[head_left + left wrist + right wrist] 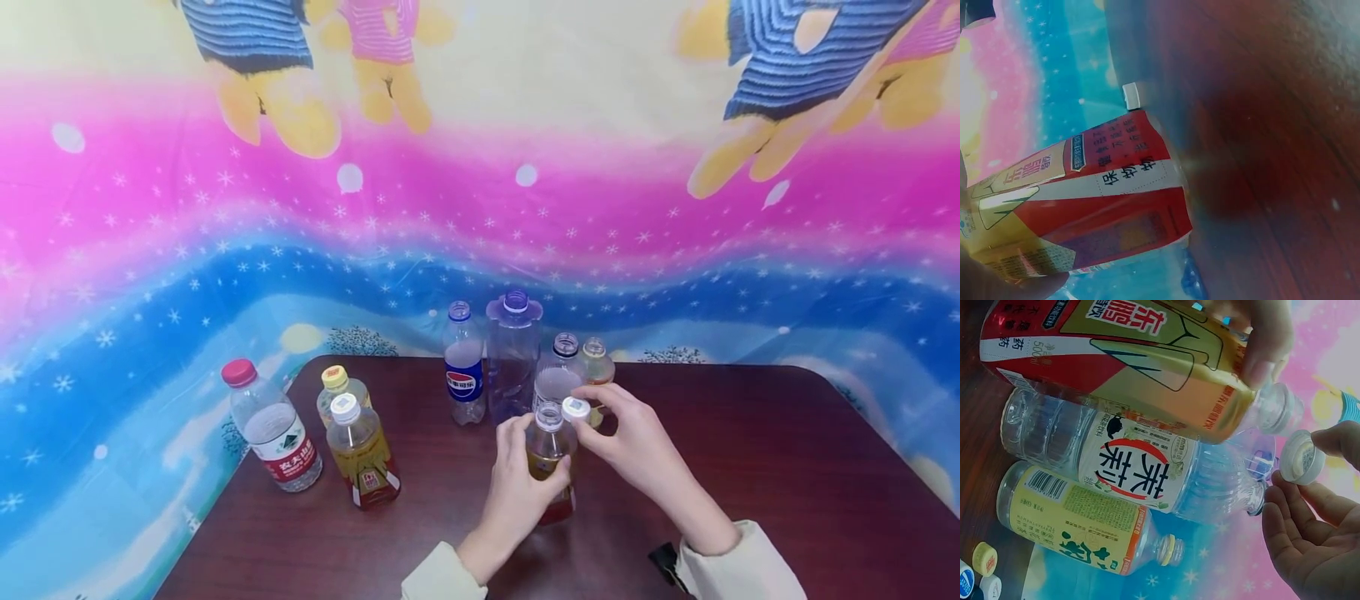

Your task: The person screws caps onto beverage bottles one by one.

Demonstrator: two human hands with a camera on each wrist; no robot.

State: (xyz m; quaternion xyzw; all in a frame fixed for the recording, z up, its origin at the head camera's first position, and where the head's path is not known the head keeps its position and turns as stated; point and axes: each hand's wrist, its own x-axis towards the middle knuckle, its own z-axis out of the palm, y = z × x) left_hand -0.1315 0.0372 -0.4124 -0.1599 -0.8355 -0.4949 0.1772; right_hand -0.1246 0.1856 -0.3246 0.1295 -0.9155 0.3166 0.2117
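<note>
Left hand (517, 483) grips the uncapped bottle (1129, 369) at the head view's five o'clock, right hand (628, 429) pinches the white cap (576, 408) beside its mouth (549, 415) toward three; squeezing gently should work best

A pink-and-blue snowflake backdrop (450, 204) hangs behind a dark reddish-brown table (735, 442).

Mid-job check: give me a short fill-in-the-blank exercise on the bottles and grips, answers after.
1. The right grip pinches a ____ cap.
2. In the head view, behind the uncapped bottle in the left grip, ____ more uncapped bottles stand.
3. There, the purple bottle is immediately to the ____ of the blue-labelled bottle.
4. The bottle just behind the white-capped bottle wears a ____ cap.

Missing words: white; four; right; yellow.
</note>
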